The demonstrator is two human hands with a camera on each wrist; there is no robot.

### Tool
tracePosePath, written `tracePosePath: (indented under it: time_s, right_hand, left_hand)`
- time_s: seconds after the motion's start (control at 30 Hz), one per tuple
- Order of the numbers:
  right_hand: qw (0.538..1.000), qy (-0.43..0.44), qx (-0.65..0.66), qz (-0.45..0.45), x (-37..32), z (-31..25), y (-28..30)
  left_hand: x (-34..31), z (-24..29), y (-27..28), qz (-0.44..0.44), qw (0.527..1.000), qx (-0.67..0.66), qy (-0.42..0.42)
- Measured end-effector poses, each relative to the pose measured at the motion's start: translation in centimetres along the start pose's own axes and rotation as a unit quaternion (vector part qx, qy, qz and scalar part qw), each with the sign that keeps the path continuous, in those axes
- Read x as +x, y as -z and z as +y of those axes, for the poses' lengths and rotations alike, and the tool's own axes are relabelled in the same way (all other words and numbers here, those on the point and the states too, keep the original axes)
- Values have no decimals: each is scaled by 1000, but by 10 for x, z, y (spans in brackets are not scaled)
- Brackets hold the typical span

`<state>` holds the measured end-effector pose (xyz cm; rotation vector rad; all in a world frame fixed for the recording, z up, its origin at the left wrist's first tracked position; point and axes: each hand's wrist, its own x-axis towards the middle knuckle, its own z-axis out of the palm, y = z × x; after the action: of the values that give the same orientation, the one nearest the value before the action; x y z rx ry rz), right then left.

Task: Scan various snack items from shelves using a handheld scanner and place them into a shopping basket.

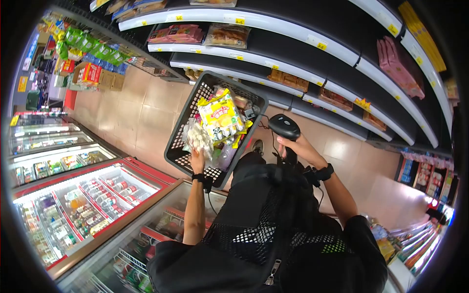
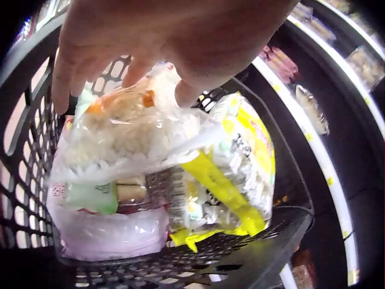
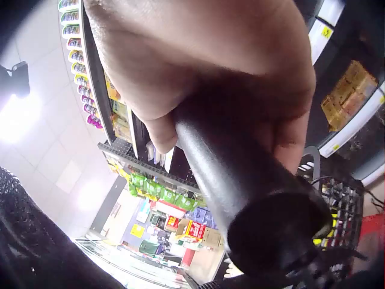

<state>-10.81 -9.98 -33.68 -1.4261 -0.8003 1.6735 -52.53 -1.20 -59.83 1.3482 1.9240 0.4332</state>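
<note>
A dark plastic shopping basket (image 1: 182, 117) holds several packaged foods. At its near left, my left hand (image 1: 198, 161) grips a clear bag of small whitish pieces (image 1: 195, 136), thumb and fingers at the bag's upper end in the left wrist view. A yellow-and-white package (image 1: 220, 116) lies beside that bag, and a pale pink package (image 2: 114, 238) sits lower in the basket. To the right, my right hand (image 1: 299, 147) wraps around the handle of a black barcode scanner (image 1: 284, 126), its head pointing toward the basket side.
Dark shelves with white price rails (image 1: 239, 18) curve along the far side, carrying scattered packaged foods. Lit glass-topped freezers (image 1: 93, 205) stand on the left and nearer. Cartons (image 1: 111, 80) stand farther along the tiled floor (image 1: 141, 105).
</note>
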Motion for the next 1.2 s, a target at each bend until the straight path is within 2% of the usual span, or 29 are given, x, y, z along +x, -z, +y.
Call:
tracePosePath:
  time_s: [0.03, 0.07, 0.1, 0.17, 0.2, 0.23, 0.3, 0.33, 0.43, 0.53, 0.57, 0.67, 0.87, 0.97, 1.0, 1.03, 1.1, 1.2]
  right_hand:
    - [1000, 3, 6, 9, -2, 4, -1]
    - [1000, 12, 11, 19, -4, 8, -2]
    - [999, 22, 16, 30, -6, 10, -1]
    - [998, 33, 20, 52, -12, 9, 3]
    - [997, 38, 19, 61, -16, 10, 3]
    - [997, 36, 26, 69, -21, 10, 3]
    - [991, 35, 35, 126, -27, 11, 5]
    - [990, 27, 35, 131, -29, 18, 10]
    - [986, 19, 22, 167, -36, 48, 25]
    - [975, 32, 26, 216, -51, 65, 31]
    - [973, 31, 27, 226, -57, 70, 33]
    - [964, 3, 54, 260, -71, 81, 35]
    - [958, 1, 47, 282, -77, 99, 35]
    - [966, -31, 44, 254, -65, 110, 28]
    - [975, -66, 2, 214, -61, 108, 29]
    - [976, -64, 2, 210, -56, 107, 27]
    - [981, 4, -34, 192, -47, 105, 15]
    - [985, 24, -51, 164, -38, 99, 7]
  left_hand:
    - [3, 3, -5, 4, 998, 62, -27]
    - [3, 4, -8, 24, 991, 129, 27]
    - [0, 15, -5, 52, 987, 154, -1]
    - [-18, 64, 6, 179, 971, 121, -101]
    - [-21, 79, 7, 248, 930, 167, -213]
    - [-25, 95, 9, 240, 930, 170, -220]
    - [-30, 121, 8, 5, 978, 27, -208]
    - [-30, 124, 1, -78, 971, 59, -217]
    - [-44, 139, -19, -272, 898, 221, -267]
    - [-55, 128, -41, -371, 808, 358, -287]
    - [-56, 116, -47, -357, 823, 320, -307]
    - [-56, 115, -48, -359, 811, 336, -317]
    - [-57, 115, -47, -352, 824, 324, -303]
    - [-61, 117, -47, -342, 840, 314, -281]
    - [-62, 118, -46, -340, 848, 297, -278]
    - [-64, 117, -45, -339, 856, 280, -273]
    - [-66, 114, -44, -337, 865, 273, -252]
    - [-61, 105, -47, -348, 866, 266, -243]
